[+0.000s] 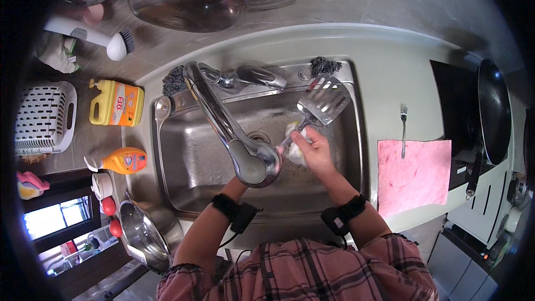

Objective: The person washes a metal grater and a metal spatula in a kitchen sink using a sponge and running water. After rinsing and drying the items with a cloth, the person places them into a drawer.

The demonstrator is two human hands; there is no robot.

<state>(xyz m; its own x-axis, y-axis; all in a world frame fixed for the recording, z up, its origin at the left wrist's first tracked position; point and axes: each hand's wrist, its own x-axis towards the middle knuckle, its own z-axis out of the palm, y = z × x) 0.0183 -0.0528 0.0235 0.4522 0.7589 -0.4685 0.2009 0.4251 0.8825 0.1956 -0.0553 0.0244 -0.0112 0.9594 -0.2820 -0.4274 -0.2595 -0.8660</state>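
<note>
My right hand [315, 149] grips a slotted metal spatula [325, 99] low on its neck, thumb on top. The blade points up and away, over the sink's far right. A wet white and yellowish cloth or sponge [296, 154] lies bunched under the same hand, against the handle. Most of my left hand [280, 151] is hidden behind the chrome faucet [217, 119]; only a bit of finger shows by the spout head, close to the handle's end. What it holds cannot be made out. Both hands are above the stainless steel sink [200, 150].
Mesh scourers [326, 65] sit on the sink's back rim. Left stand a yellow detergent jug [119, 102], an orange bottle [125, 160] and a steel pot [144, 234]. Right are a fork [403, 125] on a pink cloth [411, 182] and a frying pan [494, 110].
</note>
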